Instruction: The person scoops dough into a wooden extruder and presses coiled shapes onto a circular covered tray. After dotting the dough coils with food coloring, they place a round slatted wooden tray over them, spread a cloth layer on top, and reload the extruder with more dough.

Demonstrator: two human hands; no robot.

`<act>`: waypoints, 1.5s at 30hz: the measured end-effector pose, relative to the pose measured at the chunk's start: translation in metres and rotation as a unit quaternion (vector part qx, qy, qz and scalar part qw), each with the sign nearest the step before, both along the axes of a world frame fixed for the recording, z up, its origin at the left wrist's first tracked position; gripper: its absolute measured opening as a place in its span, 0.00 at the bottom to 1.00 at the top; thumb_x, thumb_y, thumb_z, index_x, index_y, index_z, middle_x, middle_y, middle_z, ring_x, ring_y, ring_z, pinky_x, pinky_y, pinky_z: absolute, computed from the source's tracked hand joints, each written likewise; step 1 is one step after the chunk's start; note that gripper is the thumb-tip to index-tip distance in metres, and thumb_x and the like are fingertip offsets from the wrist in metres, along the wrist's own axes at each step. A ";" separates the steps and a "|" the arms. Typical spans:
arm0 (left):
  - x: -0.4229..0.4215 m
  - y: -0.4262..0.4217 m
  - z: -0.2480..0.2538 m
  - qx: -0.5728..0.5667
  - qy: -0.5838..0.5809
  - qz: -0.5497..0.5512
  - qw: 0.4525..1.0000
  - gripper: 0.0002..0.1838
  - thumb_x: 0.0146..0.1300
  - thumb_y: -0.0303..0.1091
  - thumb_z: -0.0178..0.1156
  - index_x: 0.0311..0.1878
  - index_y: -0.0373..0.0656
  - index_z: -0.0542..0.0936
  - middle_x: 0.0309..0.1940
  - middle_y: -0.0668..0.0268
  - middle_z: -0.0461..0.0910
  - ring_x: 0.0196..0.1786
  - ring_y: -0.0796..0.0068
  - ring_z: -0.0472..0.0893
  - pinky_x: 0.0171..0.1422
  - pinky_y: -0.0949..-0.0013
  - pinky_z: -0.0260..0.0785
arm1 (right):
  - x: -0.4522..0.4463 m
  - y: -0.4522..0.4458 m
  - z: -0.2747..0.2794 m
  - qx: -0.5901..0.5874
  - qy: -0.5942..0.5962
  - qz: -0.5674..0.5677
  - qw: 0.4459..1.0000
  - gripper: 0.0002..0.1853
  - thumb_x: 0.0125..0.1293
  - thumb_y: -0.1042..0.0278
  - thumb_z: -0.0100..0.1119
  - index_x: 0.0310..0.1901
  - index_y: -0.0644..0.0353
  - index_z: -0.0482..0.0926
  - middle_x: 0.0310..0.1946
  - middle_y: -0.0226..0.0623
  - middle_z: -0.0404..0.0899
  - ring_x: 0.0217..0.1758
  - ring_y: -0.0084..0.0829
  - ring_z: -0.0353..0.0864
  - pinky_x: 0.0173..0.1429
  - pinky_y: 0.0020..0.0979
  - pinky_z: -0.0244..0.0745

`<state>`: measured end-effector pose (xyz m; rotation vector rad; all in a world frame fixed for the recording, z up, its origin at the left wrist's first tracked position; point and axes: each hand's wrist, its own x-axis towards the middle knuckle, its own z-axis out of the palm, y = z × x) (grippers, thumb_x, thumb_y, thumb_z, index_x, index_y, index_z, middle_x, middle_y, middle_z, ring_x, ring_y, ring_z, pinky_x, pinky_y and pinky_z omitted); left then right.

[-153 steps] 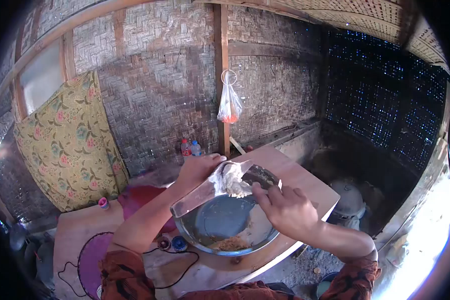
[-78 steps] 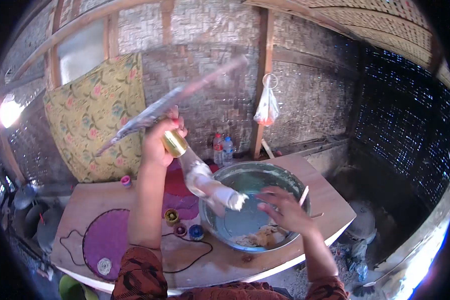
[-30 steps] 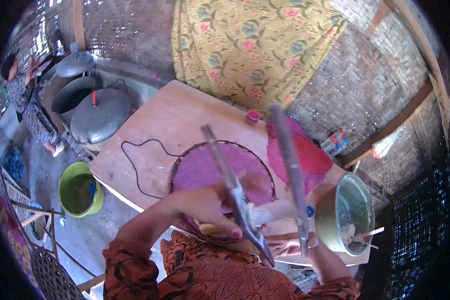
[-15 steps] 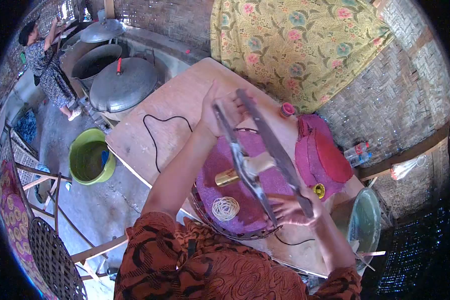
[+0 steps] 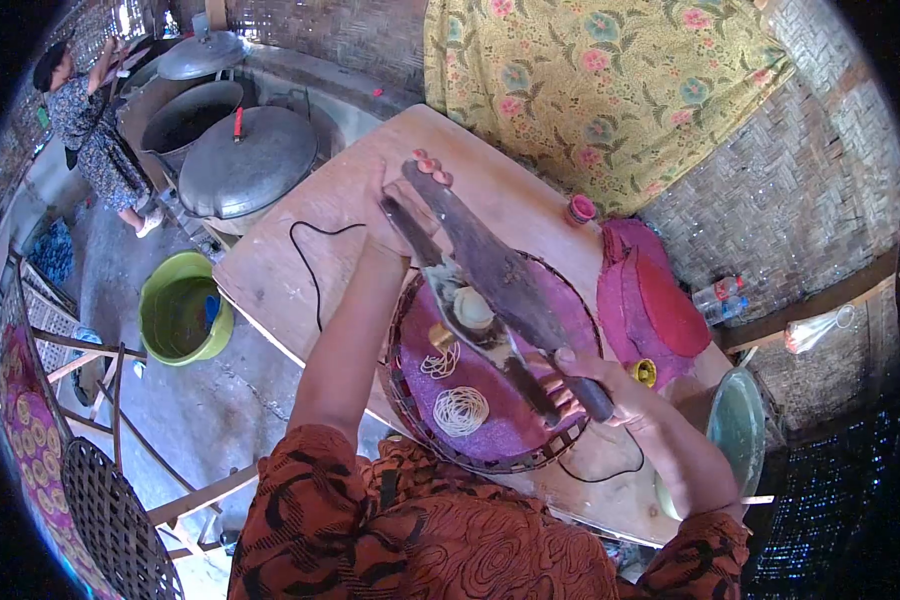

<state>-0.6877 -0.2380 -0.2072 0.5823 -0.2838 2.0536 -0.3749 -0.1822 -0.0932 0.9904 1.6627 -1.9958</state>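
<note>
Both hands grip a hand press (image 5: 500, 265) made of two long dark bars, held slantwise over a round tray (image 5: 397, 395). My left hand (image 5: 395, 205) is wrapped around its far end, fingertips showing over the upper bar. My right hand (image 5: 600, 388) clasps the near end, fingers curled about both bars. Between the bars sits a pale round plunger (image 5: 472, 308). Below the lower bar, a brass cylinder (image 5: 440, 336) shows in part. Thin pale strands (image 5: 439, 360) lie under it on purple mesh cloth (image 5: 515, 440). Nearer me rests a round coil of strands (image 5: 460, 411).
The tray stands on a wooden table (image 5: 355, 185) with a black cord (image 5: 310, 270). Right of it are pink cloths (image 5: 660, 310), a yellow cup (image 5: 643, 373) and a green tub (image 5: 735, 420). Large lidded pans (image 5: 248, 160) and another person (image 5: 95, 130) are at far left.
The two bars have come closer together and the plunger shows shorter. The press has shifted left at its far end. Fresh strands now lie beneath the brass cylinder, beside the earlier coil.
</note>
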 end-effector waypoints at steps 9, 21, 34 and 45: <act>0.023 0.005 0.008 0.015 -0.048 -0.005 0.999 0.24 0.65 0.59 0.47 0.43 0.45 0.69 0.36 0.64 0.70 0.44 0.63 0.70 0.53 0.61 0.63 | 0.020 0.006 0.016 0.016 0.032 0.020 0.999 0.29 0.63 0.42 0.53 0.47 0.66 0.75 0.36 0.41 0.77 0.33 0.33 0.81 0.39 0.33 0.78; 0.018 -0.018 0.001 -0.013 -0.025 -0.005 1.000 0.22 0.66 0.59 0.44 0.41 0.48 0.70 0.33 0.67 0.71 0.42 0.65 0.72 0.48 0.59 0.65 | 0.025 0.005 -0.008 0.047 0.051 0.031 0.997 0.27 0.60 0.40 0.56 0.34 0.62 0.76 0.23 0.31 0.74 0.24 0.22 0.75 0.24 0.24 0.70; -0.012 -0.005 -0.016 -0.072 0.013 0.024 0.997 0.20 0.67 0.57 0.45 0.36 0.49 0.72 0.29 0.72 0.75 0.38 0.71 0.76 0.42 0.64 0.66 | -0.016 0.017 -0.071 -0.003 0.114 0.048 0.992 0.26 0.65 0.43 0.52 0.38 0.66 0.79 0.27 0.39 0.79 0.27 0.31 0.79 0.33 0.32 0.74; -0.032 0.056 -0.032 -0.056 -0.030 0.038 0.997 0.23 0.65 0.59 0.45 0.38 0.46 0.71 0.33 0.67 0.72 0.39 0.69 0.74 0.48 0.58 0.66 | -0.041 0.061 -0.012 0.039 0.010 0.044 0.998 0.35 0.65 0.33 0.45 0.54 0.61 0.72 0.35 0.43 0.81 0.34 0.32 0.82 0.37 0.32 0.79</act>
